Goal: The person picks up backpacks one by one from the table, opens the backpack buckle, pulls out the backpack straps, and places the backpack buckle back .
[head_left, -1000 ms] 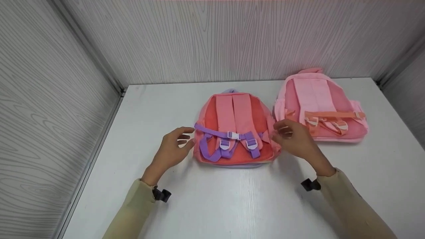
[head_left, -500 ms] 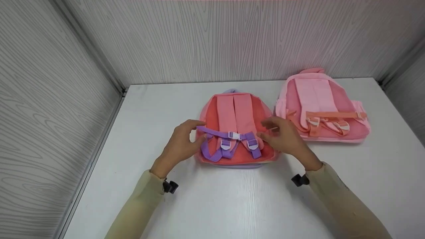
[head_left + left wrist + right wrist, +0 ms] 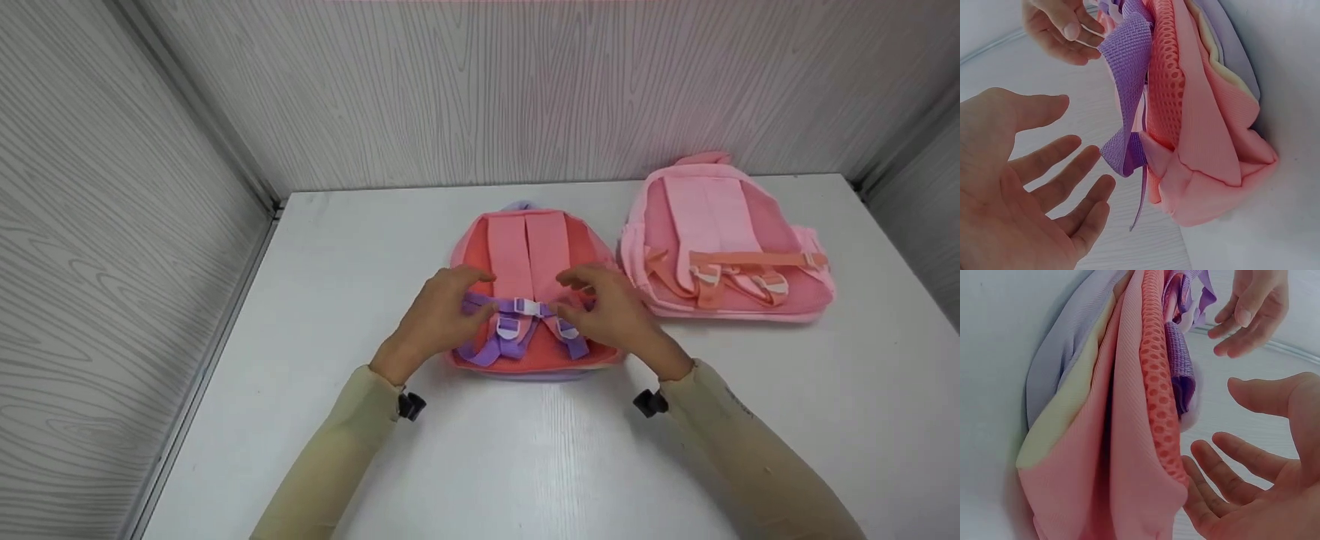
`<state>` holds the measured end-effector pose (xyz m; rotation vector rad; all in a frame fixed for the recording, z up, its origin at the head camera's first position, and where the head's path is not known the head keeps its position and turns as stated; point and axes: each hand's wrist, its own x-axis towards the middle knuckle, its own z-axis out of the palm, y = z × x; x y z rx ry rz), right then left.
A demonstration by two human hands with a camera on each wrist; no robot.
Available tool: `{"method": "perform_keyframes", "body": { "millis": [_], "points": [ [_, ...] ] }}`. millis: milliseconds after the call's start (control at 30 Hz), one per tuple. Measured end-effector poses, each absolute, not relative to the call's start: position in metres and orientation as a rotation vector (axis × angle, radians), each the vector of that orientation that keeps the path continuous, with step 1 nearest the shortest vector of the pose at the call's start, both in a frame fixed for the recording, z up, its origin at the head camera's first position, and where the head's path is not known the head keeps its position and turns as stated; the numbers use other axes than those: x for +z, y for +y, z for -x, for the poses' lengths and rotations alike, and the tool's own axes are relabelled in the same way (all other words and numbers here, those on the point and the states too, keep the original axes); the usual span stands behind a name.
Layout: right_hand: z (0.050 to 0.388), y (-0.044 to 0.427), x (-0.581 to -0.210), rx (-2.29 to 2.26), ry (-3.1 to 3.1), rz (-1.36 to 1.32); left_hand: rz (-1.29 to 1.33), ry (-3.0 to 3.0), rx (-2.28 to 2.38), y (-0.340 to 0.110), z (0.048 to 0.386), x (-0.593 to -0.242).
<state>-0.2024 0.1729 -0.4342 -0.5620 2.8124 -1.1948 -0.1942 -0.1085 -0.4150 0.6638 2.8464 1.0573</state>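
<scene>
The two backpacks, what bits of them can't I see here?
- Coral backpack: its front face is hidden in the head view; it lies straps up, so its own body covers it.
- Pink backpack: front face hidden the same way in the head view.
- Purple strap: partly hidden in the head view by the left hand and right hand.
- Right wrist view: the bottom edge cuts off the coral backpack.

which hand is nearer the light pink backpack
Right. The right hand is just left of the light pink backpack in the head view; the left hand is farther, at the left side of the coral backpack.
</scene>
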Motion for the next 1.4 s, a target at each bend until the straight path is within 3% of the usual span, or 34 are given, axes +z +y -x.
{"method": "perform_keyframes", "body": {
  "millis": [600,1400],
  "points": [
    [0.213,0.148,-0.456,-1.137,2.830,0.862,-0.713,2.876,0.874,-0.079,0.208,-0.432],
    [0.216,0.139,-0.465,-1.019,2.886,0.854,-0.576,2.807,0.857,-0.065,0.217,-0.437]
  ]
}}
